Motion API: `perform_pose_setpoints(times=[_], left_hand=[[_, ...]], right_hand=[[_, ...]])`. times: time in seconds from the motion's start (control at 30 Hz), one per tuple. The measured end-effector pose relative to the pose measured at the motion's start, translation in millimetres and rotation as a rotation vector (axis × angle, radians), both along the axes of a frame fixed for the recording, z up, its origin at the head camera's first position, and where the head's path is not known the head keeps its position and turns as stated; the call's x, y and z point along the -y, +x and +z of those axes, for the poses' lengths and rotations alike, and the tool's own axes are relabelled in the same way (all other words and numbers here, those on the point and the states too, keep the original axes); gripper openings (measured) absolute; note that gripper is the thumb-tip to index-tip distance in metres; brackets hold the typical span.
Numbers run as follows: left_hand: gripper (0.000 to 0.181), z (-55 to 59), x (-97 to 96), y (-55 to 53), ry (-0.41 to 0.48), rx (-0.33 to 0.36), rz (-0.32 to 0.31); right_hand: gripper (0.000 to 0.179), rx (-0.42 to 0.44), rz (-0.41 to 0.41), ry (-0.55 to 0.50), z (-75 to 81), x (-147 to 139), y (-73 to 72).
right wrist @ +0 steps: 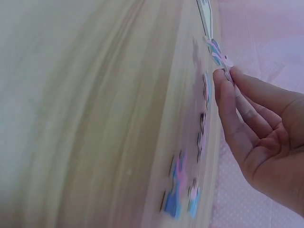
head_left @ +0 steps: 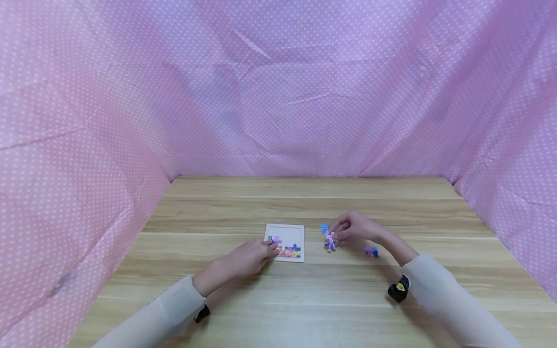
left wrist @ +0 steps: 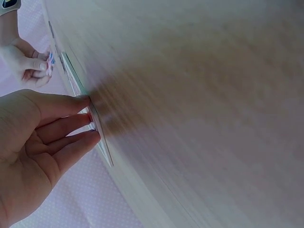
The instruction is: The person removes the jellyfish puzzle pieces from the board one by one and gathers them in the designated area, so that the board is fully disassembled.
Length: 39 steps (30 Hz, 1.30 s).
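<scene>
A white square puzzle tray (head_left: 285,228) lies on the table, with yellow, pink and blue jigsaw pieces (head_left: 289,252) along its near part and a pink-blue piece at its left side. My left hand (head_left: 252,256) holds the tray's left edge; the left wrist view shows the thumb and fingertips (left wrist: 93,137) against its rim. To the right of the tray, my right hand (head_left: 354,226) pinches a pink-and-purple jigsaw piece (right wrist: 219,56) between thumb and fingers, raised off the table. Whether one piece or two joined ones are held, I cannot tell.
Beyond the right hand lies a light-blue piece (head_left: 324,228). A purple-and-blue piece (head_left: 371,251) sits near the right forearm. In the right wrist view, several loose pieces (right wrist: 175,187) lie along the wooden table (head_left: 304,299). Pink dotted cloth (head_left: 278,96) hangs around the table.
</scene>
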<state>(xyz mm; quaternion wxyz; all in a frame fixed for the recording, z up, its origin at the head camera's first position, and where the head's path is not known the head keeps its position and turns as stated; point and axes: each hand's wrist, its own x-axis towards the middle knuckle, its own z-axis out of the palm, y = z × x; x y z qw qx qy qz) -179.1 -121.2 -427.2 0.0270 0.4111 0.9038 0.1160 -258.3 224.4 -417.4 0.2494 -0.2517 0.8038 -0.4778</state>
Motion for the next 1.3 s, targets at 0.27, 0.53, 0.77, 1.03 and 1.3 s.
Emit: perform_pose_setpoints(times=[0.27, 0.53, 0.77, 1.03, 1.3], left_hand=[[0.024, 0.2, 1.1, 0.8, 0.018, -0.007, -0.003], [0.025, -0.3, -0.2, 1.4, 0.025, 0.016, 0.002], [0.025, -1.0, -0.1, 0.2, 0.02, 0.0, 0.003], [0.025, 0.6, 0.2, -0.4, 0.008, -0.007, 0.007], [0.026, 2.7, 1.0, -0.3, 0.009, 0.005, 0.01]], right_hand=[[0.017, -0.023, 0.022, 0.018, -0.8, -23.6, 5.6], [0.014, -0.105, 0.005, 0.092, -3.1, -32.9, 12.7], [0.009, -0.193, -0.024, 0.122, -6.0, -32.2, 14.6], [0.009, -0.253, -0.024, 0.117, -9.1, -34.0, 12.0], [0.007, -0.251, -0.02, 0.138, -11.5, -36.9, 8.6]])
